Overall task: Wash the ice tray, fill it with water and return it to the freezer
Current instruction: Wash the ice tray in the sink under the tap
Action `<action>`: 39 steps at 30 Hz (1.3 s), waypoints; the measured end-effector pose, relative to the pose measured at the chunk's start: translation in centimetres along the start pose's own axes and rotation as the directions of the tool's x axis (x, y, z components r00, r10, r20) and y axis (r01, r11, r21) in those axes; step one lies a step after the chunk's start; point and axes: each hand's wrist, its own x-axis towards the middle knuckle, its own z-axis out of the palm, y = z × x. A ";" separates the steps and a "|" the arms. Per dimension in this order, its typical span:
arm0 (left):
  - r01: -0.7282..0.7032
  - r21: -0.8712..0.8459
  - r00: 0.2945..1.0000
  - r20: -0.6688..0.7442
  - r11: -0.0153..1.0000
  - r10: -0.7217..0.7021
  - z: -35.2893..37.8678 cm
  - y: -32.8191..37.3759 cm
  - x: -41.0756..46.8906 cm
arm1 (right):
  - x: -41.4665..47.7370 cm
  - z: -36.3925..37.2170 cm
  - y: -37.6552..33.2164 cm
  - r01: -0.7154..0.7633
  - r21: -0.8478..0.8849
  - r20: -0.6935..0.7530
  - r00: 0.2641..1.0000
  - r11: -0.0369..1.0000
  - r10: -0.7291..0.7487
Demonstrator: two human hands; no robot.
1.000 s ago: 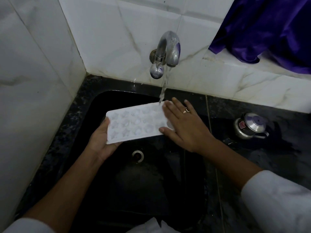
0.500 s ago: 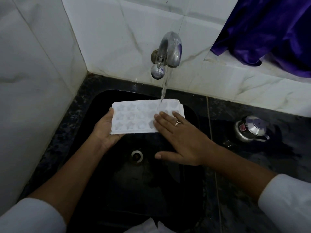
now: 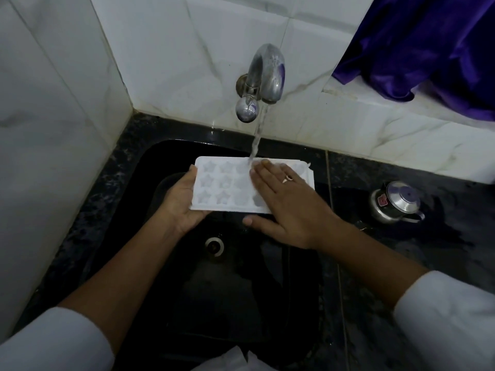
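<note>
A white ice tray (image 3: 222,183) with star-shaped cups is held level over the black sink (image 3: 150,167). My left hand (image 3: 179,207) grips its left end, thumb on the rim and fingers underneath. My right hand (image 3: 286,202) lies flat on the tray's right half, fingers straight and covering several cups, thumb out past the near edge. Water runs from the metal tap (image 3: 263,81) and lands on the tray's far edge by my fingertips.
The sink drain (image 3: 214,245) lies below the tray. A small steel pot (image 3: 396,202) with a lid stands on the wet black counter at the right. Purple cloth (image 3: 428,49) hangs at the upper right. White tiled walls close in the left and back.
The tray has levelled out and shifted slightly under the stream. My right hand has slid back and forth across its top, now reaching the far edge again.
</note>
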 end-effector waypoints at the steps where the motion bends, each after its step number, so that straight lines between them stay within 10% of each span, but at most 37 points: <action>1: 0.000 -0.013 1.000 0.002 1.000 0.000 0.1 0.1 0.2 | -0.4 0.3 -0.7 0.052 0.006 0.018 0.998 0.999 -0.052; 39: 0.129 -0.013 0.982 0.137 0.992 -0.126 4.6 -3.7 -0.5 | 0.7 0.9 -2.9 0.165 0.000 0.068 0.984 0.986 -0.164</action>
